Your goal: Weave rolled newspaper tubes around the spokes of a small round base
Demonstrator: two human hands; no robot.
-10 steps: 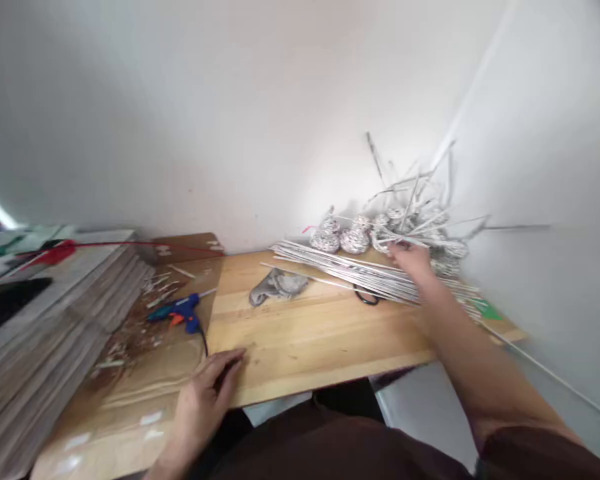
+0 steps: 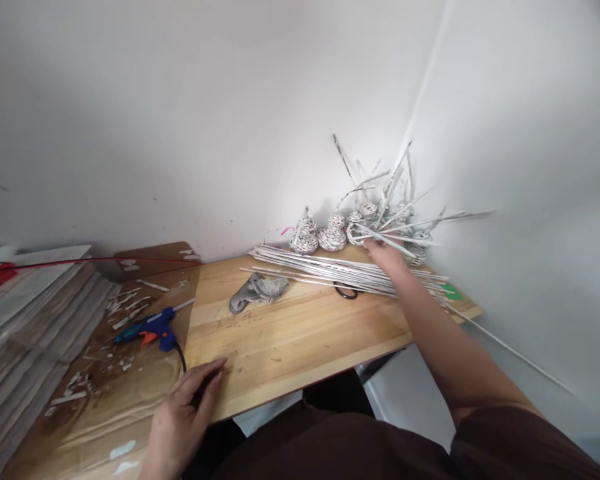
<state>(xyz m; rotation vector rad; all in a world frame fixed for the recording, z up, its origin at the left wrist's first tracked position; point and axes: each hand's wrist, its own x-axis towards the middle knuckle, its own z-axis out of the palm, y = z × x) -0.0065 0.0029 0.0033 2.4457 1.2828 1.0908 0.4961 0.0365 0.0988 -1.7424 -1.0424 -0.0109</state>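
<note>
My right hand (image 2: 384, 256) reaches to the back right of the table, fingers closed on a small woven paper piece (image 2: 356, 232) with loose paper sticks fanning out over the hand. Its fingertips are partly hidden. Two gourd-shaped woven paper pieces (image 2: 333, 235) stand to its left against the wall. Several more, with long sticks poking up, crowd behind it. Below my right wrist runs a bundle of rolled paper sticks (image 2: 325, 268). At the table's front left, my left hand (image 2: 183, 417) rests on the edge, thumb and fingers apart, holding nothing.
A blue glue gun (image 2: 159, 328) lies on brown cardboard (image 2: 125, 393) among paper scraps. Stacked paper sheets (image 2: 45, 333) rise at the far left. A grey glove-like cloth (image 2: 259, 291) and a black scissor handle (image 2: 346, 291) lie on the wooden table (image 2: 300, 333).
The view has swung a little to the right, so things sit further left. My right hand stays at the woven paper piece, and my left hand stays on the table edge.
</note>
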